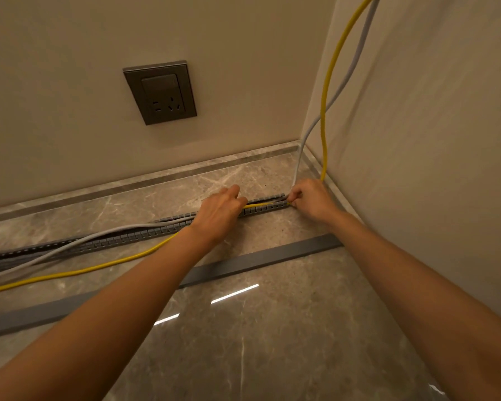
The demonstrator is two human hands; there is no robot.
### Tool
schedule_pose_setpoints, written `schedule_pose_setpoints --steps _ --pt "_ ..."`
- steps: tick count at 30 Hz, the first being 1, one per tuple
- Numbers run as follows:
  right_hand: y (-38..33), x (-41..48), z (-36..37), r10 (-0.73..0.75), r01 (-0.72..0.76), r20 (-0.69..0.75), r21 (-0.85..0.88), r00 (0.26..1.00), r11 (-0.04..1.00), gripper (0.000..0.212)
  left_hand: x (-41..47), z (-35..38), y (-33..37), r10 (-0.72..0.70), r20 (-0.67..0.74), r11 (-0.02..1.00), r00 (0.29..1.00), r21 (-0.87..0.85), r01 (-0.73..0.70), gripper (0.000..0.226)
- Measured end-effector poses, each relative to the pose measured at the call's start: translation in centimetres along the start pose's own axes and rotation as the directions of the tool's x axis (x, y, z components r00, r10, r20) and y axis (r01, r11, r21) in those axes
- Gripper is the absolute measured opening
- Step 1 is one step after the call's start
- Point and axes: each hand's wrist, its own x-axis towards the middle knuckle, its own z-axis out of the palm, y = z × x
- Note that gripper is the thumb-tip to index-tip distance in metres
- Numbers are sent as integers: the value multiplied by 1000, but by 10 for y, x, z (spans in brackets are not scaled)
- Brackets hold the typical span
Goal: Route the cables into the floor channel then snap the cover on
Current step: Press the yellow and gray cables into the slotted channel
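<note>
Routing | your left hand [220, 211] grips yellow cable [323, 134], right hand [311, 199] pinches grey cable [300, 157] at channel [261, 209] end | next: press leftward

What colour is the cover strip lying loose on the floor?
Plain dark grey. The cover strip shows clearly in the head view.

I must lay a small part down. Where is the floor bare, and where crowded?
Bare: the floor nearer than the cover, and the strip between the baseboard and the channel. Between channel and cover, only the right half is free; the yellow cable crosses the left. Crowded: the channel's corner end, where left hand pinches it and right hand the gray cable.
</note>
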Motion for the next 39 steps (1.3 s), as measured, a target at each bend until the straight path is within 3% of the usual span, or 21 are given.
schedule_pose_setpoints --steps 6,12,14,16,20,28,33,37,39 --pt "-4 -1 0 -62 63 19 -67 998 996 9 -9 4 -1 61 -61 996 996 66 -57 36" --pt "-9 5 -8 -116 130 111 -128 987 983 10 3 0 -1 67 1 997 998 27 -67 23" --pt "-11 9 -12 -96 123 169 -159 981 980 9 5 0 5 8 25 1000 1000 -8 -7 14" --pt "-12 11 -15 -83 122 209 -182 974 976 8 6 3 8 -93 134 996 987 25 91 27" --pt "-13 14 -18 -75 135 245 -234 966 963 6 3 6 9 -89 144 996 986 30 86 31" --pt "-13 4 -8 -132 152 84 -299 988 942 22 -6 7 2 -83 111 996 990 -19 86 32" --pt "-12 -2 -5 -160 163 41 -374 986 913 16 -11 2 -1 12 -58 1000 998 23 -11 16" --pt "-12 -6 -5 -116 122 38 -337 993 934 21 -14 6 -6 -72 24 996 997 -50 73 25" --pt "-13 -8 -3 -85 95 47 -299 995 950 22 -17 11 -12 -112 -17 989 994 -104 109 24"
